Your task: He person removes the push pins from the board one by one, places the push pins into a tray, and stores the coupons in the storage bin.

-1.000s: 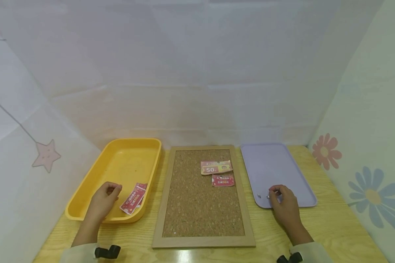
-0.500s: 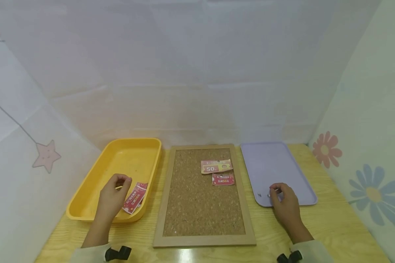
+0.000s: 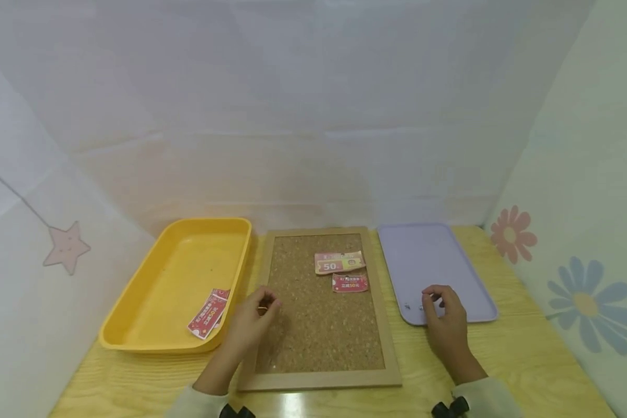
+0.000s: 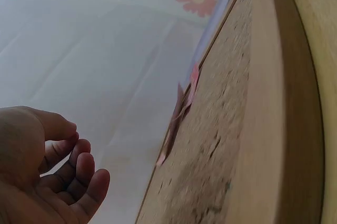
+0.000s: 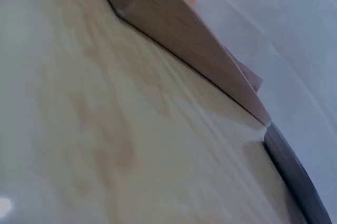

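My left hand (image 3: 248,325) hovers over the left frame edge of the cork board (image 3: 308,337). Its fingers curl loosely, thumb near the index tip in the left wrist view, with nothing visible between them. My right hand (image 3: 446,319) is at the near edge of the lilac tray (image 3: 428,255), fingertips beside a small metallic pin (image 3: 421,307); whether it pinches one I cannot tell. Another small pin (image 3: 407,306) lies to its left. On the board's right side are a pink-and-yellow coupon (image 3: 339,263) and, just below, a smaller red coupon (image 3: 350,283).
A deep yellow tray (image 3: 188,273) stands left of the board, with several red coupons (image 3: 209,313) against its right wall. A wooden table (image 3: 522,348) carries everything. White sheeting (image 3: 271,162) closes off the back and sides.
My left hand has moved right, from over the yellow tray to the board's left edge. My right hand has stayed by the pins on the lilac tray. The coupons lie as before.
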Demonstrator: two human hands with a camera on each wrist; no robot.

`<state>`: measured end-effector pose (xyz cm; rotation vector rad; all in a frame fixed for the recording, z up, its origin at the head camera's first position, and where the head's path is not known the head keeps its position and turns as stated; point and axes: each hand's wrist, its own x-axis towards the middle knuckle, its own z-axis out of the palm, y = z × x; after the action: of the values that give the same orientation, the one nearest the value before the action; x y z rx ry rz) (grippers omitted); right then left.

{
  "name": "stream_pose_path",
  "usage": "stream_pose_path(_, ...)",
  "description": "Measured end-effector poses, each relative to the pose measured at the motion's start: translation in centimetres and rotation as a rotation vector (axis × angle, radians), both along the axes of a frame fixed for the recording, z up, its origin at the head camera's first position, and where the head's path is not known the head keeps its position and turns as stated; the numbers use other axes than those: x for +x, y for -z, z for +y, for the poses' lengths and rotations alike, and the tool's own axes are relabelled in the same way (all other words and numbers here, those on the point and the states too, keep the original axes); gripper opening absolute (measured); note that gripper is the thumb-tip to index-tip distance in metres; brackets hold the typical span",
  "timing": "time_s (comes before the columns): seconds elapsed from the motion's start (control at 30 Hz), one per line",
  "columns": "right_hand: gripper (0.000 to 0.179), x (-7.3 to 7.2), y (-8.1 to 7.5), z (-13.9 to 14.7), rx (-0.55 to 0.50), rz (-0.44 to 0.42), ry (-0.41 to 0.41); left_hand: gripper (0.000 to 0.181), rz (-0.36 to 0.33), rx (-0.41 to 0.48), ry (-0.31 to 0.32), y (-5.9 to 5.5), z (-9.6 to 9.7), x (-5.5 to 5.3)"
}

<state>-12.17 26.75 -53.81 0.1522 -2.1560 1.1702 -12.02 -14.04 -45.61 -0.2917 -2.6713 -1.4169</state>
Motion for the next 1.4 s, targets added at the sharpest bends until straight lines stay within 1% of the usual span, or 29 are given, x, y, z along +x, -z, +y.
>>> stream_pose_path(0.13,0.01,0.1,-0.7,-1.3,-0.01,0.007,-0.057,0.005,0.006,0.002,0.046,-0.1,1.7,-0.2)
stream_pose_path(0.23,0.012,0.2,-1.2,-2.4,-0.001,0.007,-0.098,0.005,0.0,0.003,0.064,-0.3,2.6,-0.3)
stream_pose_path(0.33,0.015,0.2,-1.5,-3.3,0.014,0.001,-0.143,0.005,0.0,-0.025,0.074,-0.4,3.1,-0.4)
stream_pose_path(0.4,0.016,0.1,-1.6,-3.9,0.028,-0.014,-0.172,0.007,0.0,-0.059,0.09,-0.5,3.3,-0.6)
stream_pose_path(0.5,0.013,-0.1,-1.7,-4.8,0.037,-0.071,-0.222,0.014,-0.001,-0.127,0.121,-0.4,3.6,-1.2)
stream_pose_path(0.6,0.01,-0.4,-2.1,-5.8,0.045,-0.147,-0.285,0.023,-0.033,-0.168,0.149,-0.2,3.8,-1.8)
stream_pose_path(0.67,0.012,-0.6,-2.4,-6.5,0.047,-0.204,-0.315,0.026,-0.065,-0.178,0.154,-0.1,4.0,-2.3)
stream_pose_path(0.73,0.014,-1.0,-2.7,-7.1,0.056,-0.236,-0.319,0.028,-0.094,-0.17,0.152,-0.1,4.3,-2.6)
stream_pose_path(0.83,0.017,-1.8,-3.2,-7.9,0.051,-0.27,-0.298,0.027,-0.116,-0.149,0.132,0.0,4.7,-3.2)
stream_pose_path(0.9,0.019,-2.3,-3.6,-8.4,0.037,-0.28,-0.3,0.025,-0.122,-0.134,0.12,0.1,5.0,-3.7)
stream_pose_path(0.97,0.021,-2.8,-3.8,-8.7,0.018,-0.297,-0.312,0.026,-0.114,-0.128,0.125,0.2,5.4,-4.2)
stream_pose_path(1.07,0.023,-3.3,-3.8,-9.1,-0.012,-0.337,-0.326,0.032,-0.111,-0.14,0.131,0.4,6.0,-4.9)
stream_pose_path(1.13,0.023,-3.5,-3.7,-9.3,-0.035,-0.363,-0.324,0.038,-0.114,-0.151,0.14,0.6,6.3,-5.3)
stream_pose_path(1.23,0.024,-3.8,-3.6,-9.6,-0.065,-0.368,-0.321,0.042,-0.128,-0.151,0.155,0.9,6.8,-6.0)
stream_pose_path(1.33,0.023,-4.2,-3.2,-9.9,-0.068,-0.354,-0.318,0.04,-0.143,-0.122,0.194,1.4,7.1,-6.5)
stream_pose_path(1.4,0.024,-4.4,-2.9,-10.1,-0.061,-0.364,-0.308,0.038,-0.16,-0.105,0.217,1.7,7.3,-6.8)
